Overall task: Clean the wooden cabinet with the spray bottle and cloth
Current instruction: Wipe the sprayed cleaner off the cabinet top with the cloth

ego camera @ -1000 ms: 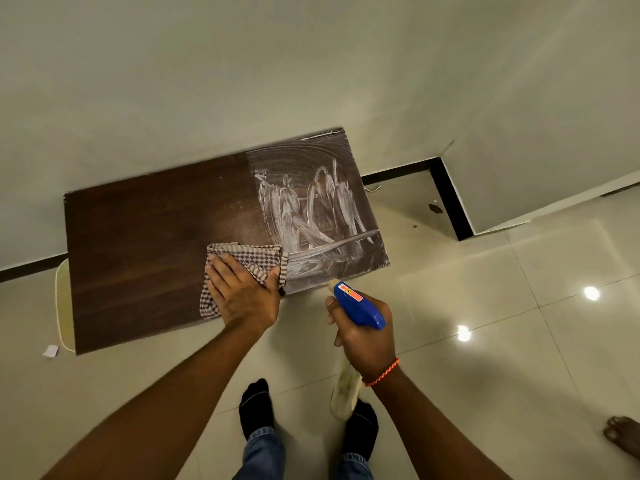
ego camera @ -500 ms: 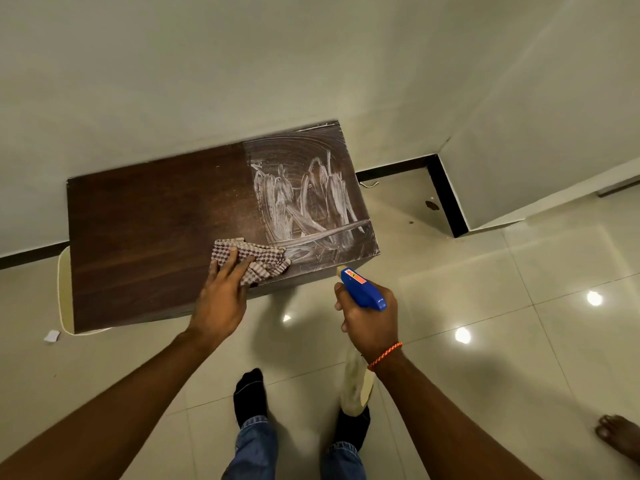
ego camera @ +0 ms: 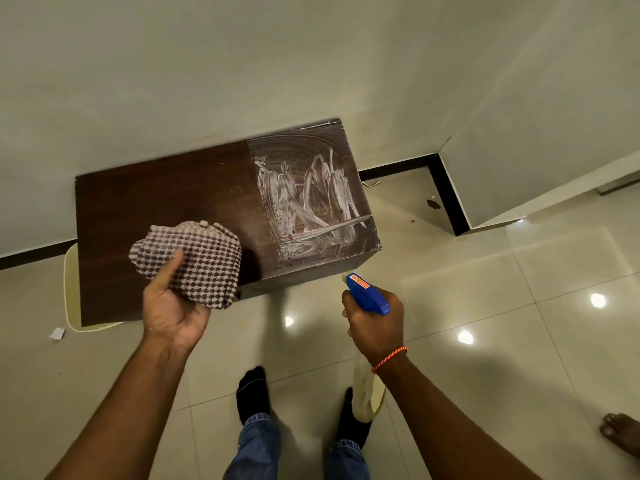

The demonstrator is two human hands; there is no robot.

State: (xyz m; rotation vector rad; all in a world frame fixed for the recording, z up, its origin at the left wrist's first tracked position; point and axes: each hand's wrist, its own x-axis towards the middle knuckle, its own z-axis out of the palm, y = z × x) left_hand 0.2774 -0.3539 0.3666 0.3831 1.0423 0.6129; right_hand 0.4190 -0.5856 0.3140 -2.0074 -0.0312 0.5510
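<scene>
The cabinet (ego camera: 156,209) stands against the far wall, white streaks across its right end. Over its near edge the left hand (ego camera: 173,306) clutches the bunched cloth (ego camera: 201,261). To the right, the right hand (ego camera: 375,323) is wrapped round the bottle (ego camera: 367,294).

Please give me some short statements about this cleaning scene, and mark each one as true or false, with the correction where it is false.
1. The left hand grips the checked cloth, which is bunched up. True.
2. The spray bottle stands on the cabinet. False: the right hand holds it in front of the cabinet.
3. The right part of the cabinet top bears white streaks. True.
4. The left part of the top is streaked too. False: it shows plain dark wood.
5. The right wrist wears an orange bracelet. True.
</scene>
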